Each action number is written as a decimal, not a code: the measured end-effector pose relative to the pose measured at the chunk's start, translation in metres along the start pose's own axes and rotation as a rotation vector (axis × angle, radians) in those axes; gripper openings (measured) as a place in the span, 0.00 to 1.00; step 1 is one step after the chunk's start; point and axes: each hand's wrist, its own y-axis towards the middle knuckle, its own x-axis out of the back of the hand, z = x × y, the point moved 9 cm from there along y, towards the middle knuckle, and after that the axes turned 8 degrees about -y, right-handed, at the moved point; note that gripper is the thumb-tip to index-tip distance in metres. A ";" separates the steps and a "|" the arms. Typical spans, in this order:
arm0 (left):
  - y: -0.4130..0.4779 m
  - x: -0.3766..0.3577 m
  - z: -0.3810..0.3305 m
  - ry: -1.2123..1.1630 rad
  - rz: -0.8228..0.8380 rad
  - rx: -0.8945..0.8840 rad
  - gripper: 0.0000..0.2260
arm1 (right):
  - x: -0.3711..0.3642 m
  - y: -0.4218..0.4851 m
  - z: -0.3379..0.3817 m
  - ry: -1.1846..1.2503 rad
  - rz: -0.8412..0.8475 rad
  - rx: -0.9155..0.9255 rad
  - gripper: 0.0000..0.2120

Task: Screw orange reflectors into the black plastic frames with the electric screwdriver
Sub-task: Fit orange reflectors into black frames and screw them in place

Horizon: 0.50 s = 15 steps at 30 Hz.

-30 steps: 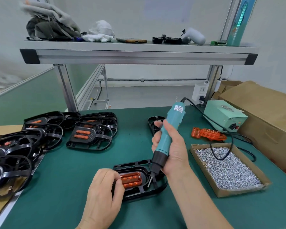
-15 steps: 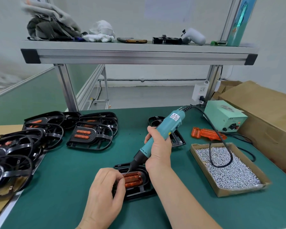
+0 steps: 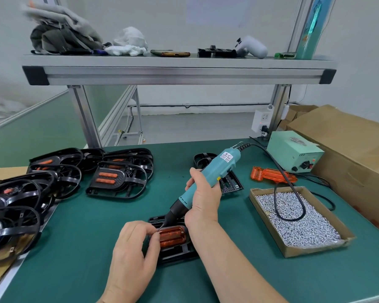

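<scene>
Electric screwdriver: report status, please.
Right hand grips electric screwdriver, bit at left end of orange reflector. Left hand pinches at bit tip, item unclear. Nothing blocking.

"LED" is printed on the green power box [image 3: 291, 147]; left of it, the electric screwdriver [image 3: 208, 176]'s white label [image 3: 227, 155] cannot be read.

Near the front edge of the green-topped table [image 3: 85, 226], the right hand [image 3: 202, 193] grips a teal electric screwdriver [image 3: 208, 178], tilted, its bit at the left end of an orange ribbed reflector [image 3: 173, 236] seated in a black plastic frame [image 3: 177, 252]. The left hand [image 3: 134, 248] rests on that frame's left end, thumb and forefinger pinched at the bit; what they pinch is too small to tell. A shallow cardboard tray of silver screws [image 3: 315, 251] lies toward the right edge, and finished black frames [image 3: 116, 180] are piled along the left edge.
</scene>
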 end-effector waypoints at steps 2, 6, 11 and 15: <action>0.000 0.001 -0.001 -0.001 -0.003 -0.005 0.05 | -0.001 -0.002 -0.001 -0.003 0.007 0.002 0.08; 0.001 0.002 -0.003 -0.006 -0.017 0.012 0.06 | -0.003 -0.006 -0.001 0.006 0.008 0.039 0.08; 0.001 0.004 -0.002 0.010 -0.028 0.042 0.07 | -0.002 -0.003 0.009 0.008 -0.002 0.073 0.08; 0.002 0.002 -0.004 0.017 -0.010 0.048 0.07 | 0.000 -0.001 0.008 0.002 -0.008 0.070 0.08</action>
